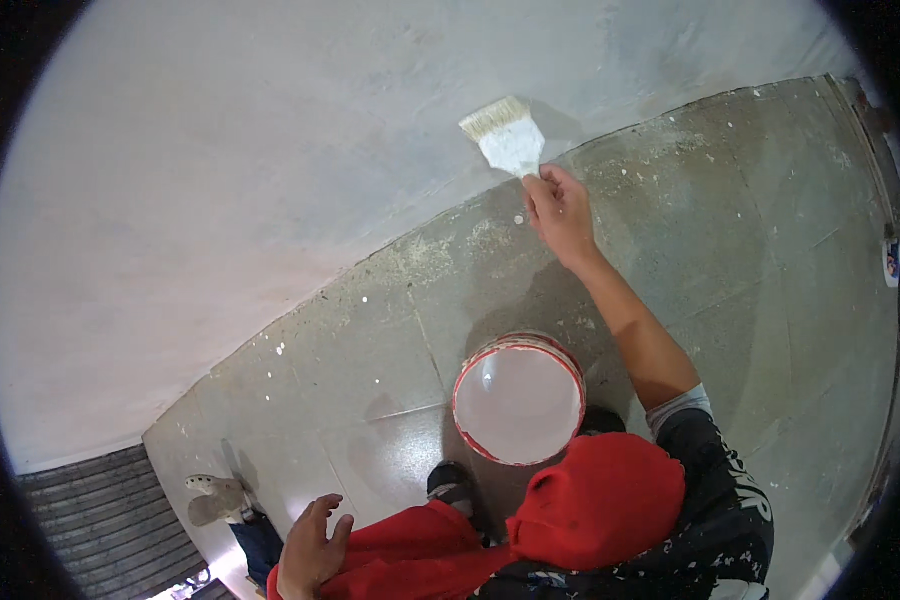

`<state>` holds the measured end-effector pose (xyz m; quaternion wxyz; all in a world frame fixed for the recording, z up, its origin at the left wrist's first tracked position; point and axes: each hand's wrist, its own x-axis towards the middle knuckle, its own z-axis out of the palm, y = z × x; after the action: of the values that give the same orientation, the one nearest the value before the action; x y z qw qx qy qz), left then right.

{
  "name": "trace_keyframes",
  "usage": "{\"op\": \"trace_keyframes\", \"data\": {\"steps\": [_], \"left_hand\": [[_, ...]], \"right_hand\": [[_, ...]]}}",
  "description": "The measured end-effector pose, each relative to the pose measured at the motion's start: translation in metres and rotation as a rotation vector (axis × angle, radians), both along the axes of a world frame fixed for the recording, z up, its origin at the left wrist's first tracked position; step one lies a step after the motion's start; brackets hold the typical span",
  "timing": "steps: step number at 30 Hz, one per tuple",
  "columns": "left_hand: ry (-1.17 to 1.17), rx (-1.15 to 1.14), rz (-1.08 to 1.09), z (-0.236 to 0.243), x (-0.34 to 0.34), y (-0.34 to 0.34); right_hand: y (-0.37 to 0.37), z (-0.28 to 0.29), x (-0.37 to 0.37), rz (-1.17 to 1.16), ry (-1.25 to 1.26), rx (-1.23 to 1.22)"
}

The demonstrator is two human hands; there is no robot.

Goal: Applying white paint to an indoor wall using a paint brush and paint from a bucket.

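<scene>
My right hand [562, 215] is closed on the handle of a wide flat paintbrush [511, 142]. The brush has pale bristles and a white-coated body. Its bristles point up toward the whitish wall [270, 150], just above where wall meets floor; whether they touch it I cannot tell. Below my right forearm, a round bucket [582, 385] with a red rim stands on the floor between my feet, holding pale, smooth paint [520, 405]. Down at the lower left, my left hand [315, 548] hangs beside my red-clad leg, fingers apart and nothing in it.
The grey tiled floor [690, 230] carries white spatters and worn patches. Another person's foot in a light clog [215, 500] stands at the lower left, near a ribbed grey shutter [115, 520]. A small white and blue item [892, 262] lies by the far right edge.
</scene>
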<state>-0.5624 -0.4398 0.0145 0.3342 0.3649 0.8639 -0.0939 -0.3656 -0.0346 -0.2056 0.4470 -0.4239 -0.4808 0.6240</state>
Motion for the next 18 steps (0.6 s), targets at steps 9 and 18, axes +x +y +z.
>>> {"op": "trace_keyframes", "data": {"steps": [9, 18], "left_hand": [[0.005, -0.014, 0.012, -0.001, 0.001, 0.001], [0.007, -0.029, 0.016, 0.005, 0.0, 0.007]], "right_hand": [[-0.001, -0.135, -0.01, -0.034, -0.379, -0.14], [-0.006, -0.005, -0.018, 0.022, -0.012, -0.018]]}}
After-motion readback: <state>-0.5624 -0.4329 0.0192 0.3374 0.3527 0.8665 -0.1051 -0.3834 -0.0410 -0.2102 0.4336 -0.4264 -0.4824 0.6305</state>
